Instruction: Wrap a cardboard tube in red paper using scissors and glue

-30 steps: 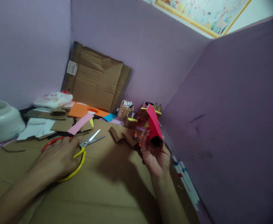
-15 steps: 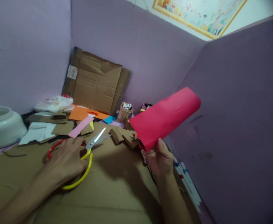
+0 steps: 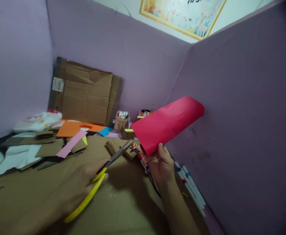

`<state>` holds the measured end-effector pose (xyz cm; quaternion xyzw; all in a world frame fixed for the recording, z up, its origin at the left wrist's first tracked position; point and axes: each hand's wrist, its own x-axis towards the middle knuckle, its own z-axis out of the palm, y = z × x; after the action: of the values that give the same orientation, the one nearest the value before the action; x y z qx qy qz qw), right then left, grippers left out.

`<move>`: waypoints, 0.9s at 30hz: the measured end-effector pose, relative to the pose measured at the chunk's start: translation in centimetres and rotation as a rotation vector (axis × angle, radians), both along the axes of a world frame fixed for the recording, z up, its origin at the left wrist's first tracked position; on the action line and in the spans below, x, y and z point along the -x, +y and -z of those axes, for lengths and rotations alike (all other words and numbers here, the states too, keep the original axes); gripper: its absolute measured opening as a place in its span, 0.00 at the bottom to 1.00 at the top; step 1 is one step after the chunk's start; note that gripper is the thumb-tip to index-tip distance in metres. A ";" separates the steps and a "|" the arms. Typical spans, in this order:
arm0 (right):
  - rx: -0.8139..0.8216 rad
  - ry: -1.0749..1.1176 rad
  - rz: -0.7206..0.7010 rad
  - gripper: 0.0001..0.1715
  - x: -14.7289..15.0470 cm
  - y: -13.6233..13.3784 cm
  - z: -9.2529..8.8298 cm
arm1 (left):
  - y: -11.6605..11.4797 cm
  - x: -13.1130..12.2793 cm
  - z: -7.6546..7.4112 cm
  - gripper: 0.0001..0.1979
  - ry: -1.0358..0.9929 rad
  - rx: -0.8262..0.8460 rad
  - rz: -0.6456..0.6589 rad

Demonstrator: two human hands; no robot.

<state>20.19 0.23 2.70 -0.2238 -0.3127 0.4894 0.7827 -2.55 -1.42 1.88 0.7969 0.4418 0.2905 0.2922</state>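
The right hand (image 3: 161, 164) pinches the lower end of the red paper (image 3: 168, 124), its long axis slanting up to the right; the left hand (image 3: 76, 189), blurred, is closed on the scissors (image 3: 103, 171), blades nearly shut, tips aimed at that held end, just beside it

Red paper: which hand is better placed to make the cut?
Left. The left hand grips the scissors, blades pointing toward the red paper. The right hand is occupied pinching that paper up above the cardboard, so it likely just steadies it.
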 end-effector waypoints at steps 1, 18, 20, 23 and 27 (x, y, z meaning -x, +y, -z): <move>-0.006 -0.008 0.009 0.11 0.0 -0.1 0.0 | -0.2 -0.1 0.1 0.15 0.051 -0.034 0.029; 0.018 -0.141 0.009 0.25 1.9 -1.0 1.0 | -0.5 2.1 6.2 0.27 0.274 -0.314 -0.012; 0.035 -0.150 -0.009 0.24 2.0 -1.0 1.3 | -0.7 1.6 5.9 0.26 0.303 -0.318 -0.035; 0.047 -0.169 -0.032 0.25 2.4 -1.2 1.6 | -0.7 1.0 5.8 0.25 0.293 -0.353 -0.062; 0.024 -0.223 -0.015 0.25 2.9 -1.3 1.8 | -0.5 0.8 6.1 0.27 0.240 -0.411 -0.082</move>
<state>17.25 -1.07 0.91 -0.2837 -0.3936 0.4708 0.7369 -3.31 -1.95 -4.19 0.8498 0.4371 0.2891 0.0569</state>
